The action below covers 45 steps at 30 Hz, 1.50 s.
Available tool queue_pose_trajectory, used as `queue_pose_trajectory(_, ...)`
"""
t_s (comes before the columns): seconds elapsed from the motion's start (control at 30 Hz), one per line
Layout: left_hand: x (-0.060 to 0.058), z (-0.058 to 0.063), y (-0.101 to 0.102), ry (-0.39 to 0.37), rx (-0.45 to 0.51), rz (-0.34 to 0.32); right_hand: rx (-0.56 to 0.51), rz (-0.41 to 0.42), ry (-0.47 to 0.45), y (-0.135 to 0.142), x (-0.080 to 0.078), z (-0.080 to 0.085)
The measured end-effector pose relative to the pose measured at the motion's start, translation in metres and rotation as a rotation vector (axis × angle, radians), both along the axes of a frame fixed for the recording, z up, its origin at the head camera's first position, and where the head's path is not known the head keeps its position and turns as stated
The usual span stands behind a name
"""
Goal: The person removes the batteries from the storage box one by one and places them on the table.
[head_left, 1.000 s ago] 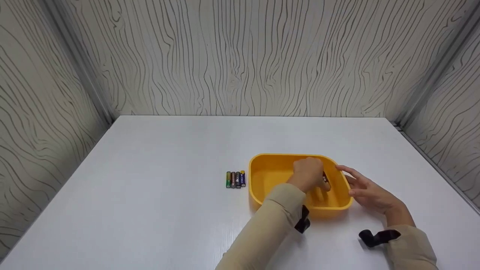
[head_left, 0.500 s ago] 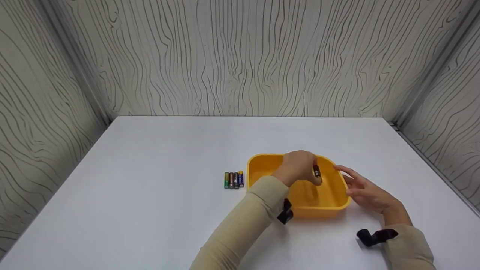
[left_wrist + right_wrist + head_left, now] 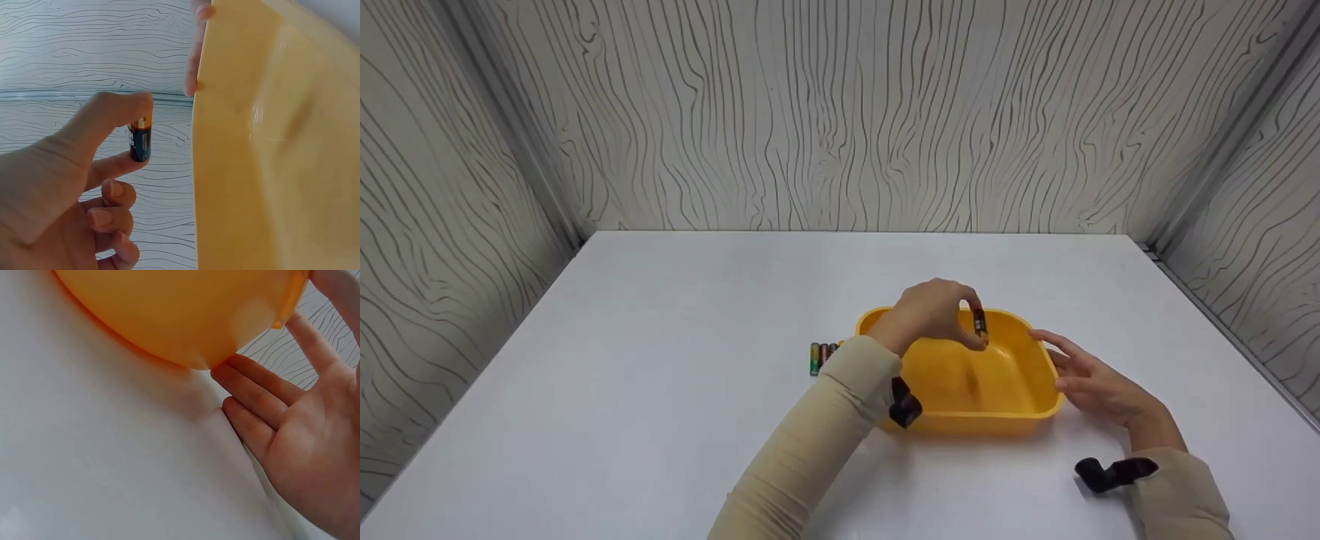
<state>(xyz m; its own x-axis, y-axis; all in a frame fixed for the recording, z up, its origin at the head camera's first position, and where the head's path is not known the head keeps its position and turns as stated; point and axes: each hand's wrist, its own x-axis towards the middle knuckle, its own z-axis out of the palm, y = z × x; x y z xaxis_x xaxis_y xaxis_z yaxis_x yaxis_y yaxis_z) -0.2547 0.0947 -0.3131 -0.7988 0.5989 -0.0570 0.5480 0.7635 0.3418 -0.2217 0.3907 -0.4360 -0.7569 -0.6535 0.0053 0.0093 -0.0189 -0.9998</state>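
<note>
In the head view my left hand [image 3: 931, 311] is over the yellow plastic basin [image 3: 960, 415]. Its thumb and index finger pinch a small battery [image 3: 980, 326] by the ends. The left wrist view shows that battery [image 3: 140, 140] dark with a copper-coloured end, while the other fingers curl loosely. My right hand [image 3: 1099, 386] rests against the basin's right side, fingertips at the rim. From the right wrist, its fingers [image 3: 253, 394] look nearly straight and touch the basin's outer wall. Left of the basin lies a row of batteries [image 3: 815, 359], partly hidden by my left sleeve.
All this stands on a white table [image 3: 660, 360]. Wood-grain panels [image 3: 840, 112] rise behind it and at both sides. Black wrist cameras [image 3: 1099, 475] stick out from both cuffs.
My left hand has risen from inside the basin and moved left, carrying the battery. The left sleeve now covers part of the battery row. My right hand stays at the basin's side.
</note>
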Motion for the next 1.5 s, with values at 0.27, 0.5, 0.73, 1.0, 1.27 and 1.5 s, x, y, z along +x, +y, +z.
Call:
queue_pose_trajectory(0.27, 0.000, 0.001, -0.014, 0.030, 0.004, -0.029, -0.006, -0.005, 0.002, -0.002, 0.000, 0.001)
queue_pose_trajectory(0.5, 0.002, -0.001, -0.032, 0.006, 0.056, -0.026, -0.066, 0.047, 0.019, 0.000, -0.001, -0.002)
queue_pose_trajectory(0.73, 0.006, -0.010, -0.054, -0.014, 0.100, 0.015, -0.083, 0.063, 0.022, 0.002, -0.001, -0.005)
queue_pose_trajectory(1.0, 0.012, -0.022, -0.082, -0.044, 0.136, 0.080, -0.079, 0.068, 0.019, 0.001, 0.000, -0.002)
queue_pose_trajectory(1.27, 0.016, -0.031, -0.101, -0.076, 0.178, 0.104, -0.074, 0.057, 0.014, 0.002, 0.001, -0.001)
queue_pose_trajectory(1.5, 0.016, -0.033, -0.118, -0.060, 0.207, 0.083, -0.115, 0.079, 0.026, -0.001, 0.000, 0.000)
